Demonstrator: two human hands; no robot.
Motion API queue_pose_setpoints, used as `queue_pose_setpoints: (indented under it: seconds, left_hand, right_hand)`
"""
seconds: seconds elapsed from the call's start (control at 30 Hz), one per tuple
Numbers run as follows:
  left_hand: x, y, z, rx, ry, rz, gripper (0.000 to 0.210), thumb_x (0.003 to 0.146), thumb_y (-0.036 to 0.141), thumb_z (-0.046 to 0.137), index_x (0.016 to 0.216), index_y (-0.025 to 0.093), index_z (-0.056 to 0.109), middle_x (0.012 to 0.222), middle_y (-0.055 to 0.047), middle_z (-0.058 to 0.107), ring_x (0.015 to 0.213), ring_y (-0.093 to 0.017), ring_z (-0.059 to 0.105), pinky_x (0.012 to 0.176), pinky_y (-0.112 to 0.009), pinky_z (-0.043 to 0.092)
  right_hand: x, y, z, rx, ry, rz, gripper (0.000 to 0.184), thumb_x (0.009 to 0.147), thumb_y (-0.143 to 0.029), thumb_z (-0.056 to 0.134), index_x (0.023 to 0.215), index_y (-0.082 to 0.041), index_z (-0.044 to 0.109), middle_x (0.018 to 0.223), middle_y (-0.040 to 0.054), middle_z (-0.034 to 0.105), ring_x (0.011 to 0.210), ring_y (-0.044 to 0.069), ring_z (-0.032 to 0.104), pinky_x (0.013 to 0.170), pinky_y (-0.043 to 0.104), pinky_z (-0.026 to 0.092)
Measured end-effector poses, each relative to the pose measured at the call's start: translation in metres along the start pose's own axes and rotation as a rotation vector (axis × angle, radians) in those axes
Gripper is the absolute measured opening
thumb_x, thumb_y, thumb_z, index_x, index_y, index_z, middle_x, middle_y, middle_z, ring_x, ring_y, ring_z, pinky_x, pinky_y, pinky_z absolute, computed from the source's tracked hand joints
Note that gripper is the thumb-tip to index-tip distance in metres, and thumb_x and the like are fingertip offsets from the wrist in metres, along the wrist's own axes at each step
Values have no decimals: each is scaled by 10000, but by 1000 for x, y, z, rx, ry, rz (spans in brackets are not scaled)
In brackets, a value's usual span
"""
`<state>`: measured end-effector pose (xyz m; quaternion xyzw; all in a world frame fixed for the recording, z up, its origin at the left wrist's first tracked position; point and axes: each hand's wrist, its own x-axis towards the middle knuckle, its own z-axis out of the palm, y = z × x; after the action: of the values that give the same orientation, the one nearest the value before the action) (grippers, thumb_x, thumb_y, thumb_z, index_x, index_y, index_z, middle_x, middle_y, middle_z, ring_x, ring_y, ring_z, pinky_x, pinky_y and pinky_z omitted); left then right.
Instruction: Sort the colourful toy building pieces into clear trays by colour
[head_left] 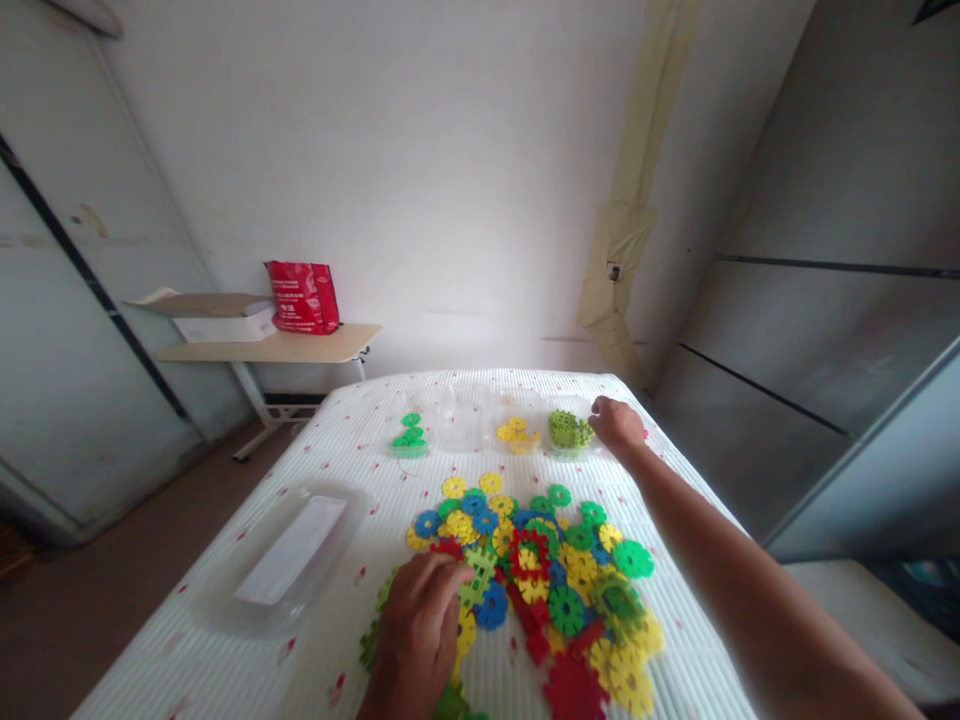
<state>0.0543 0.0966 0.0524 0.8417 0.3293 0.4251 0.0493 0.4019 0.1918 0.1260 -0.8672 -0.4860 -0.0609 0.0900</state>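
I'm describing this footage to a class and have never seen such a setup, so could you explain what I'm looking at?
There is no machine here: these are one person's bare hands, seen by a single camera worn on the head, looking forward and down. On the white patterned cloth lies a pile of notched building pieces in red, yellow, blue and green. Beyond it, clear containers stand, with green pieces, yellow pieces and light-green squares among them. A clear plastic tray with a white label lies at the left. The left hand is at the pile, fingers beside a light-green square piece. The right hand reaches out beside the light-green squares. Whether either holds anything, I cannot tell.
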Motion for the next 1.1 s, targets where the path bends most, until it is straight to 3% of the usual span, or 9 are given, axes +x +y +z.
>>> queue_pose_setpoints:
  seconds: [0.33,0.6,0.8,1.1]
  left_hand:
    - [1,2,0,4,-1,-2,248,807,85,381,851,193,600,797,-47,607,790,-163,568,698,-271,468]
    - [1,-1,2,0,-5,-10,252,807,93,379,851,199,603,805,-49,612,791,-168,570,695,-278,470]
    - [1,-1,-1,2,-19,-25,252,810,106,381,862,200,609,820,-53,614,801,-170,573,706,-282,475]
    - [-1,-2,0,-16,-47,-45,252,812,99,374,863,193,601,820,-55,605,806,-173,567,710,-291,469]
  right_hand:
    - [-2,5,-9,-95,-54,-113,295,772,-174,462,998,-231,641,1042,85,615,924,192,579,654,242,426]
    - [9,-5,-1,-237,-136,-193,290,775,-125,480,1010,-158,647,1050,151,569,988,237,537,718,301,465]
    - [12,-10,2,-307,-150,-288,325,792,-60,422,1031,-116,634,1085,179,545,1034,250,509,762,332,463]
    - [15,-8,7,-325,-162,-321,302,815,-79,421,1038,-99,624,1080,198,563,1031,249,516,772,338,460]
